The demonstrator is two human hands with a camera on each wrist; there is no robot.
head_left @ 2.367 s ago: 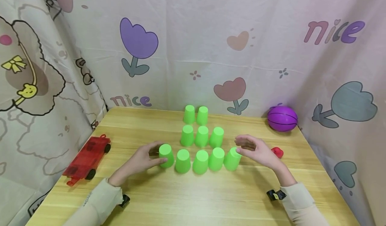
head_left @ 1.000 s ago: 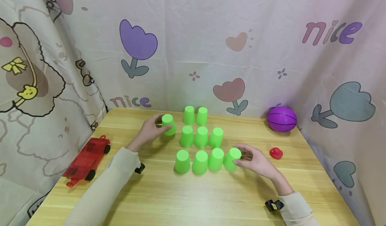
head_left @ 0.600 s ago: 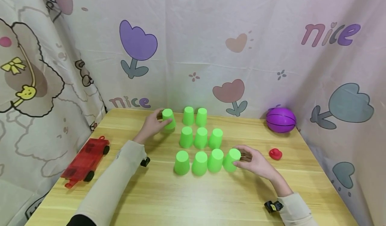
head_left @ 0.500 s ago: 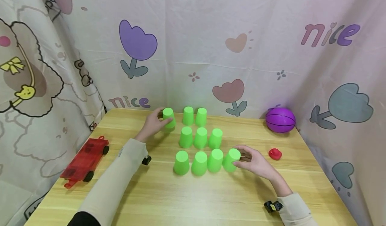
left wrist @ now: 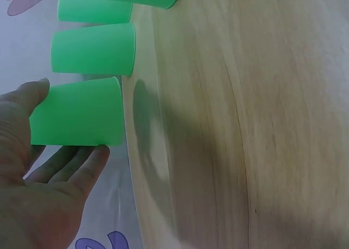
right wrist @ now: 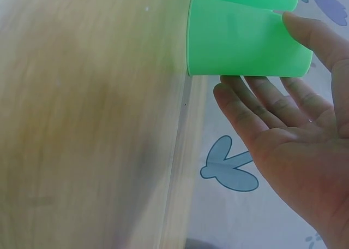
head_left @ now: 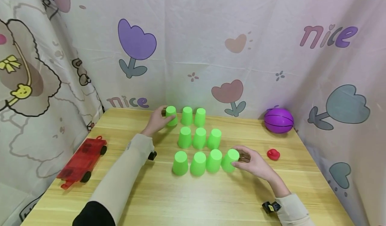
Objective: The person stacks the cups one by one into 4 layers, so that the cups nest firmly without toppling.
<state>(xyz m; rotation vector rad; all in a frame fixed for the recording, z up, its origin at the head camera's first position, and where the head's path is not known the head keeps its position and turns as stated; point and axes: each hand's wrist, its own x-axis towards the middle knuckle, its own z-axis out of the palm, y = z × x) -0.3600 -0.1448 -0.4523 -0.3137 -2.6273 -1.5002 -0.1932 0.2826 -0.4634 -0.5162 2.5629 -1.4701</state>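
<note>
My left hand point(head_left: 157, 120) grips an upside-down green cup point(head_left: 171, 116) at the left end of the back row. In the left wrist view its thumb lies along one side of that cup point(left wrist: 79, 112) and the fingers along the other. Two more green cups point(head_left: 187, 116) stand just to its right. The middle row has three green cups point(head_left: 199, 138). Several make up the front row, where my right hand point(head_left: 253, 163) holds the rightmost cup point(head_left: 230, 160) between thumb and fingers. The right wrist view shows that cup point(right wrist: 245, 41) close beside its neighbour.
On the wooden table point(head_left: 193, 202), a red see-through toy car point(head_left: 82, 162) stands at the left edge. A purple ball point(head_left: 278, 120) sits at the back right corner, with a small red toy point(head_left: 273, 154) in front of it. A patterned curtain point(head_left: 187, 45) closes off the back.
My left hand has carried the cup from the left end of the front row to the back row. My right hand has closed in on the rightmost front cup.
</note>
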